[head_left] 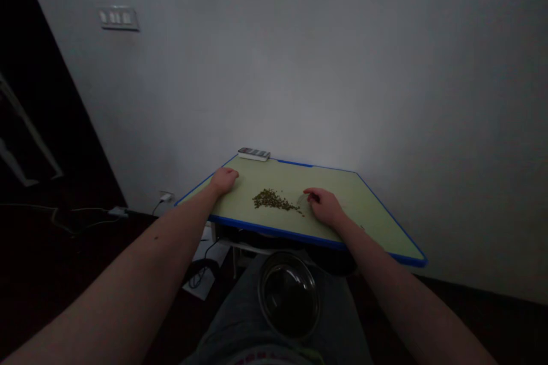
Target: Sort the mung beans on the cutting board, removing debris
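Note:
A loose pile of small brown-green seeds or grains lies on the pale yellow-green tabletop, with a thin tail trailing to the right. My left hand rests at the table's left side, apart from the pile, its fingers curled closed. What it holds, if anything, is hidden. Just right of the tail is my right hand, fingers bent inward and closed. A faint, pale, see-through shape shows by its fingertips, too dim to name. On my lap sits a round steel bowl, its inside dark.
The table has a blue edge and stands against a grey wall. A flat white box-like item lies at its back left corner. Cables and a white plug are low on the left. A switch panel is on the wall.

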### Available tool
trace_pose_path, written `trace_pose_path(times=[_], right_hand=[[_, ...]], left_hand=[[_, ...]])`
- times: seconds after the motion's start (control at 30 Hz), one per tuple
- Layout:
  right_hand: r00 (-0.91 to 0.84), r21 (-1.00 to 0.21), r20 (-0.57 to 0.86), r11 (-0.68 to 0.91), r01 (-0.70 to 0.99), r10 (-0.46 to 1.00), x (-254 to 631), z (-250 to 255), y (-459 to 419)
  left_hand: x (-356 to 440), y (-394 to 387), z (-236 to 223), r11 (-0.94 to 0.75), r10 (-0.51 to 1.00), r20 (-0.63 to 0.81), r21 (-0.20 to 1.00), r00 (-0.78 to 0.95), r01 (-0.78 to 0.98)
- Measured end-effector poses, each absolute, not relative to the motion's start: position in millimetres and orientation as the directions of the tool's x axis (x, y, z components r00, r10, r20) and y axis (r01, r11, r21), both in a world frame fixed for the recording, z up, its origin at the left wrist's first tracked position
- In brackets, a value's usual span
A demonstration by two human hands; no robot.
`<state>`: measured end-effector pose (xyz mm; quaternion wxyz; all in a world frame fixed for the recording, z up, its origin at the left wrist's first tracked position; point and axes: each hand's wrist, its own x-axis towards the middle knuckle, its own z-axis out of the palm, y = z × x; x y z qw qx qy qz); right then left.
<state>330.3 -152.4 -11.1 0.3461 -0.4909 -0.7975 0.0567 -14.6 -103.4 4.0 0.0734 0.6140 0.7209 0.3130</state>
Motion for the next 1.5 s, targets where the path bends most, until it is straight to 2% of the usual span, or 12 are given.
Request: trace_pose_path(times=[0.27, 0.47, 0.8, 1.5], right_hand=[[-0.31, -0.431, 0.522, 0.56, 0.708, 0.794, 330.2, -10.6, -154.4], [-0.33, -0.414, 0.507, 0.561, 0.717, 0.796, 329.7, -9.8, -159.0], [-0.312, -0.406, 0.492, 0.531, 0.744, 0.813, 335.2, -10.1, -162.6], [-0.293, -0.389, 0.498, 0.513, 0.766, 0.816, 336.8, -8.5, -174.5]], left_hand=[[-6.5, -112.0, 9.1, 0.039, 0.948, 0.296, 0.265, -0.119, 0.964], [2.3, -121.5, 8.6, 0.014, 0.958, 0.28, 0.154, -0.057, 0.988], [2.4, -118.7, 5.9, 0.018, 0.961, 0.273, 0.095, -0.044, 0.995], [3.8, -117.9, 7.5, 0.026, 0.966, 0.254, 0.1, -0.051, 0.995]])
